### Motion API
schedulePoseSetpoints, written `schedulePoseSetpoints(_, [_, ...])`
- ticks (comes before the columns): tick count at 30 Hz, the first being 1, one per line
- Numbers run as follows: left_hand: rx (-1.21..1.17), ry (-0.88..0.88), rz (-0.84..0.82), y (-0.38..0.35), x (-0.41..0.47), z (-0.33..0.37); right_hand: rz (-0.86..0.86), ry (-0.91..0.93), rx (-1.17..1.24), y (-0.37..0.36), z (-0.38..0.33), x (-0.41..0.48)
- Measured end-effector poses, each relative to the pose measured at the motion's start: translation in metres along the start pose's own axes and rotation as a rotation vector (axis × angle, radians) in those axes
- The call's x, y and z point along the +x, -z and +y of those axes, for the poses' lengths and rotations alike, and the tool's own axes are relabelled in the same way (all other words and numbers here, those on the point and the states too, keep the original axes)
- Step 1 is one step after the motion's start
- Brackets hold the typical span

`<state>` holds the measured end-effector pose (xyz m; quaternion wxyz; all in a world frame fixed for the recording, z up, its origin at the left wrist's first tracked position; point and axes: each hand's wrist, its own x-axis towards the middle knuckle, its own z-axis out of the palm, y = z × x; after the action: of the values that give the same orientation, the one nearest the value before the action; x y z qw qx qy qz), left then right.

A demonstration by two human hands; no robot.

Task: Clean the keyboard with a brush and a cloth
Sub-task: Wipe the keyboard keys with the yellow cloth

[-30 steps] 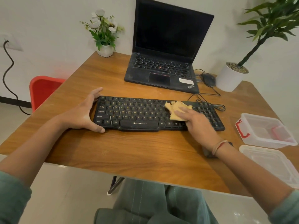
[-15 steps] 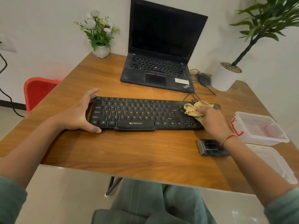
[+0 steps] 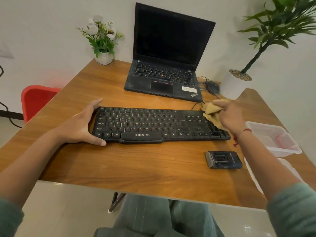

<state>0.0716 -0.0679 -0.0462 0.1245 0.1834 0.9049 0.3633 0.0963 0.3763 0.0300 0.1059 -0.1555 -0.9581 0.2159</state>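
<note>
Items as I log them, bottom of frame to top.

1. Table (image 3: 136, 165): wooden; carries everything below.
2. Brush (image 3: 224, 159): lower right, a black block with what look like bristles at its left end. I take it for the brush. It lies flat, untouched, near the keyboard's right front corner but apart from it.
3. Box (image 3: 253, 124): clear plastic, right edge of frame.
4. Keyboard (image 3: 153, 125): centre, black, flat on the table.
5. Left hand (image 3: 80, 127): brackets the keyboard's left end, thumb along the front edge, fingers straight to the rear corner. It braces rather than clasps.
6. Right hand (image 3: 229, 115): centre right, over the number pad, fingers curled round the cloth (image 3: 211, 112), which is bunched and touching the keys there.
7. Laptop (image 3: 167, 65): upper centre, lid open, screen dark.
8. Mouse (image 3: 212, 87): just right of the laptop.

Step in hand, as I judge it: the cloth wipe, now at the right end. The next move calls for light pressure back across the key rows, with the left brace firm so the board does not slide.
</note>
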Motion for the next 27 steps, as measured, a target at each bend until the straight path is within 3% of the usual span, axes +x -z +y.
schedulePoseSetpoints(3, [0.01,-0.004,0.024,-0.002,0.0,0.001,-0.143,-0.007,-0.1,-0.028,-0.008,-0.01])
schedulePoseSetpoints(7, [-0.002,-0.002,0.035,-0.002,0.0,0.001,-0.144,0.101,-0.097,-0.035,-0.028,-0.038])
schedulePoseSetpoints(9, [-0.004,-0.004,0.034,-0.001,0.0,0.0,-0.268,0.178,-0.03,-0.029,-0.033,-0.055])
schedulePoseSetpoints(11, [-0.005,-0.008,0.022,-0.002,0.001,-0.001,-0.44,0.138,0.176,-0.012,-0.034,-0.061])
schedulePoseSetpoints(13, [-0.003,-0.013,0.013,-0.002,0.001,-0.002,-0.379,0.056,0.304,0.008,-0.026,-0.052])
schedulePoseSetpoints(16, [0.0,-0.009,0.005,-0.002,0.001,-0.002,0.026,0.023,0.0,0.026,0.0,-0.022])
schedulePoseSetpoints(17, [0.005,-0.011,0.008,-0.002,0.001,-0.002,0.063,0.007,-0.112,0.026,0.006,-0.017])
schedulePoseSetpoints(22, [0.011,-0.037,0.029,-0.003,0.002,-0.001,-0.192,-0.039,-0.284,-0.008,0.007,-0.036])
schedulePoseSetpoints(27, [-0.027,-0.053,0.027,-0.003,0.004,-0.006,-0.279,0.183,-0.184,-0.025,-0.037,-0.088])
